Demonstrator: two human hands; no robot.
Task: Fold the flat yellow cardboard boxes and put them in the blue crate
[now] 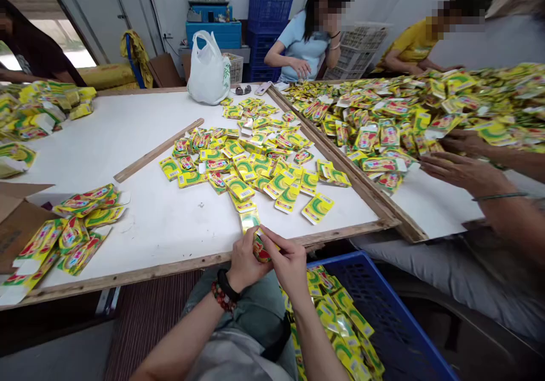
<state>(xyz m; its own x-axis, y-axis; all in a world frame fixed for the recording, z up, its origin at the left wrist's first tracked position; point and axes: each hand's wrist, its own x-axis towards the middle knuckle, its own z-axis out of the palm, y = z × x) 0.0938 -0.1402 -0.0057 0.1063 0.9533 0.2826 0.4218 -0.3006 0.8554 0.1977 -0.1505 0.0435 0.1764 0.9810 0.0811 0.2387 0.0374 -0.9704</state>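
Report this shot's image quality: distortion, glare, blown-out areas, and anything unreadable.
Head view: wide-angle distortion bows the wooden table frame; the doorway at far left is blown out; glare lights the shiny sachet; faces are pixelated; the small print on the sachets is too small to read.

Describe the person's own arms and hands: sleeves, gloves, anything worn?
Forearms and hands are bare, with no gloves. The left hand has a black wristband, maybe a watch, with a red beaded bracelet beside it toward the elbow. The right hand shows nothing worn. A grey top shows at the bottom of the view.
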